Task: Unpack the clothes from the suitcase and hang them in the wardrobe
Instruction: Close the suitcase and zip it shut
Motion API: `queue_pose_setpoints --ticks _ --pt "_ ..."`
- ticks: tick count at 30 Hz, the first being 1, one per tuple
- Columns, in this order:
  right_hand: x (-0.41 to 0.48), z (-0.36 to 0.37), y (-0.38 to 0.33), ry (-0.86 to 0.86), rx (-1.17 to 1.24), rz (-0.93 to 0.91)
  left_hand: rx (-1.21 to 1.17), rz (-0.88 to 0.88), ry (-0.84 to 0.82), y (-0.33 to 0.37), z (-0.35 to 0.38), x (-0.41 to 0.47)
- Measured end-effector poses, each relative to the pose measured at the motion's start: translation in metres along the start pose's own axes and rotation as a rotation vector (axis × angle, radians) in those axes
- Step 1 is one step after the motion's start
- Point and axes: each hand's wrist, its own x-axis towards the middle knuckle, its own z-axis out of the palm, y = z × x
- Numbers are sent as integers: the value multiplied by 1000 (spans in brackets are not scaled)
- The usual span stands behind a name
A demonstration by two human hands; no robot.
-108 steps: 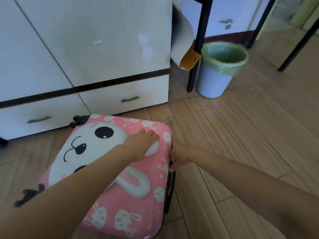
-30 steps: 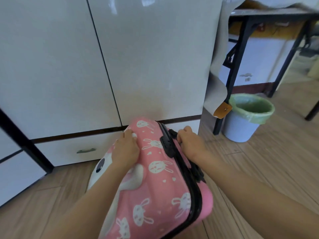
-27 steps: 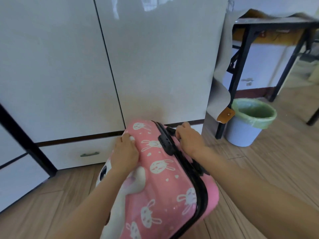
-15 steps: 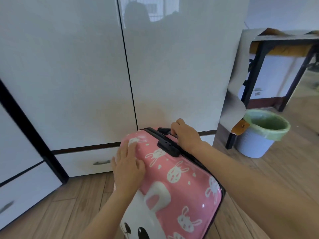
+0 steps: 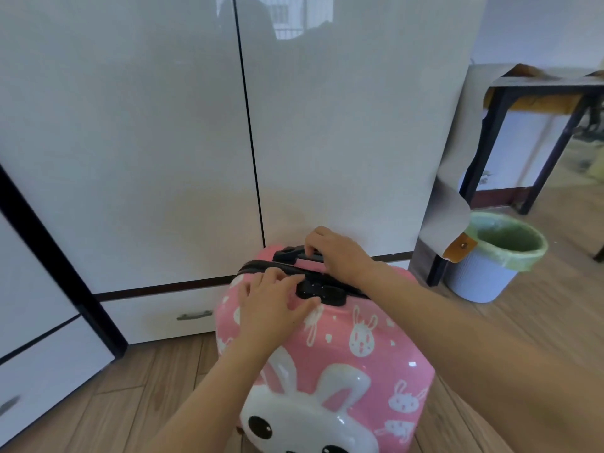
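Your pink rabbit suitcase (image 5: 359,354) stands upright on the wooden floor (image 5: 539,322), just in front of the white wardrobe (image 5: 163,142), whose two tall doors are closed; its zip seam is closed along the top. Your right grip (image 5: 340,253) is curled over the black top handle (image 5: 294,253), fingers wrapped round it. Your left grip (image 5: 271,305) lies flat and wide on the suitcase's upper front, holding nothing; its fingers (image 5: 284,279) are spread and touch the black lock block (image 5: 322,294) on the seam. Below the doors a drawer shows a small metal pull (image 5: 194,315). To the right, a pale blue bin (image 5: 496,259) with a green liner stands on the floor beside a black-framed worktop (image 5: 523,93).
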Motion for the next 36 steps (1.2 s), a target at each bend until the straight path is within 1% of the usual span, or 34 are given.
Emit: queue_pose_setpoints --ticks 4,8,13,14,18,20,22,25,28,30,33,36 --pt "7 0 -3 -6 -12 -9 -85 -67 39 -5 12 2" --pt "17 4 0 37 -49 26 -149 -86 138 -11 23 5" --pt "21 14 15 86 -75 148 -178 -132 115 -9 26 25" --pt "16 17 18 115 -57 177 -189 -143 116 -8 28 28" --pt "-6 25 28 327 41 264 -211 -200 143 1 32 38" --pt "-17 30 36 385 74 303 -227 -237 155 6 34 46" --pt "-29 35 38 375 118 324 -239 -249 163 8 36 52" --pt "-39 46 38 385 123 312 -215 -186 146 10 38 61" --pt "-31 47 37 394 180 421 -185 -136 78 9 35 72" --pt "-27 41 36 359 244 453 -224 -145 42 9 32 76" --pt "-26 36 36 307 260 468 -272 -137 35 9 30 77" --pt "-24 35 32 322 255 519 -334 -130 46 6 32 78"
